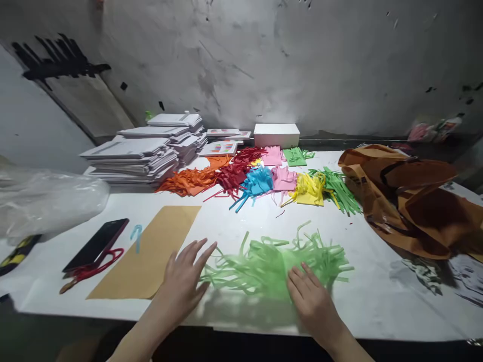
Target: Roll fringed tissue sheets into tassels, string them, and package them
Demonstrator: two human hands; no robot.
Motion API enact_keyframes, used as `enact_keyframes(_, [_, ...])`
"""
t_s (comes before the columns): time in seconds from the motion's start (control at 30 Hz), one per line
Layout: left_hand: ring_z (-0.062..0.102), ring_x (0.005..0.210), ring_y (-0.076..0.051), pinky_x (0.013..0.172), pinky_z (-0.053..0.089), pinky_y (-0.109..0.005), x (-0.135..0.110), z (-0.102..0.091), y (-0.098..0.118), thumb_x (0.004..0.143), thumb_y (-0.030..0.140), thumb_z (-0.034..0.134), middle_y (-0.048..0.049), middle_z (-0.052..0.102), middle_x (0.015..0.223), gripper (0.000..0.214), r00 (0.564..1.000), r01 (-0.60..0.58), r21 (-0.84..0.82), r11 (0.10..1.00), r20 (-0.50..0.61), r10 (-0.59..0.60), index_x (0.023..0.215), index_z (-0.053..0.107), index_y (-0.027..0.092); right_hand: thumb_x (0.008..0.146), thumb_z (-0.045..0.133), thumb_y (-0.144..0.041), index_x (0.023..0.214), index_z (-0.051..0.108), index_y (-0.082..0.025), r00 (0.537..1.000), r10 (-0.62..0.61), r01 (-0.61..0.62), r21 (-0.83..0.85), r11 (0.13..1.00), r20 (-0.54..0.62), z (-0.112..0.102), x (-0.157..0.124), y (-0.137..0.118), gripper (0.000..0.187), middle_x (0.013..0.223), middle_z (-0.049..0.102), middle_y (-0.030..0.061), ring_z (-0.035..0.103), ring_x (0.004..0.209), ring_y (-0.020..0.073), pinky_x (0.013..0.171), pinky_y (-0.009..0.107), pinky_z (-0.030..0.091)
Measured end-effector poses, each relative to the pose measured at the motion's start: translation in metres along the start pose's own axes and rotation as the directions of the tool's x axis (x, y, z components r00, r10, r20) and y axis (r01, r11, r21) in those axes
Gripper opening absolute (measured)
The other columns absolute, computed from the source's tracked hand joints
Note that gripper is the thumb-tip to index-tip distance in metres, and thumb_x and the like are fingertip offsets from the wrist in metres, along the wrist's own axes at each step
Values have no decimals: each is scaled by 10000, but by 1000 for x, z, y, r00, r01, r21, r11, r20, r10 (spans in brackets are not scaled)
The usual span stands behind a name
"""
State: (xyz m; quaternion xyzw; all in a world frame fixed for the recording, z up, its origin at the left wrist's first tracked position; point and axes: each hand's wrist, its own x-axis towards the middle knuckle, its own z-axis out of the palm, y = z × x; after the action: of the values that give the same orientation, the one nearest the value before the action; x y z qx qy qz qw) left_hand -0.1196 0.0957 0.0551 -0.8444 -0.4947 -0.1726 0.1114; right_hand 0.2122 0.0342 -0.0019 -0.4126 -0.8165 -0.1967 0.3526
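A light green fringed piece (pixel 264 261), cut into thin strips at both ends, lies on the white table near its front edge. My right hand (pixel 311 299) rests on it with the fingers lying flat near its middle. At its left end hovers my left hand (pixel 184 279), fingers spread and holding nothing; whether it touches the strips I cannot tell. A brown paper sheet (pixel 166 241) is just left of that hand, with a small blue strip (pixel 136 236) on its edge.
Behind are fringed bundles: orange (pixel 192 181), dark red (pixel 230 176), blue (pixel 258 180), pink (pixel 284 178), yellow (pixel 309 187) and green (pixel 335 188). White stacks (pixel 128 156) and a white box (pixel 276 134) stand farther back. A phone (pixel 98 244) lies left, a brown bag (pixel 407 201) right.
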Motion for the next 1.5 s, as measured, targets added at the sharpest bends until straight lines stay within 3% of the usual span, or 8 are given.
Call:
enact_keyframes(0.17, [287,1488,-321,1126,396,-550,-34,-7,63,810,40,494,-114,380,1592,719,957,-184,-232,955,181,228,1491,381,242,897,418,37,1041,715,-75,995,57,-62,63,996,81,33,-16,-22,348,1047,759,149,694,1063,252,1033,461,517])
enact_keyframes(0.23, [365,1446,-300,1120,432,-498,-25,7,99,822,119,540,-112,463,1540,663,917,-337,-409,848,60,393,1467,410,201,928,417,-5,1079,704,-75,992,61,-71,87,994,113,32,-20,-22,332,1101,750,147,675,1113,259,1039,461,509])
enact_keyframes(0.33, [550,1271,-290,1043,504,-465,-8,39,129,836,78,583,-128,609,1391,518,933,-243,-463,852,129,336,1342,525,170,975,434,-80,1155,680,-87,984,46,-67,118,991,171,19,-25,-16,305,1192,725,126,645,1174,249,1043,440,502])
enact_keyframes(0.6, [643,967,-234,863,545,-380,-4,53,112,845,-46,520,-61,733,1095,354,948,-48,-545,837,238,209,1082,652,182,1001,483,-128,1176,627,-150,949,145,-212,226,951,281,-10,-28,-5,228,1116,740,71,612,1186,239,1050,447,395])
enact_keyframes(0.8, [676,780,-231,681,485,-324,43,47,113,992,187,479,-50,726,819,225,777,219,-321,921,629,34,891,680,199,1026,485,-283,786,588,-223,808,511,-555,88,827,293,8,-6,-5,268,714,640,-3,608,812,219,812,393,374])
enact_keyframes(1.03, [703,782,-269,609,428,-312,76,62,108,974,242,525,-87,741,857,168,740,248,-209,946,671,-46,895,657,175,1014,495,-307,798,591,-211,745,581,-590,-81,803,329,20,2,5,256,712,621,24,560,744,236,740,399,330])
enact_keyframes(1.3, [686,721,-237,567,400,-300,78,67,109,952,248,557,-54,729,800,135,760,222,-198,955,649,-42,876,651,188,971,530,-124,1051,664,-174,929,307,-339,144,930,205,13,5,-2,164,1011,703,80,613,1008,249,976,447,387])
enact_keyframes(1.5, [631,960,-272,811,453,-403,73,56,103,969,130,464,-103,701,1024,195,865,169,-208,963,499,-44,1021,645,178,955,493,-59,1020,677,-145,932,241,-298,194,935,269,21,1,-3,213,933,705,80,625,910,223,939,417,424])
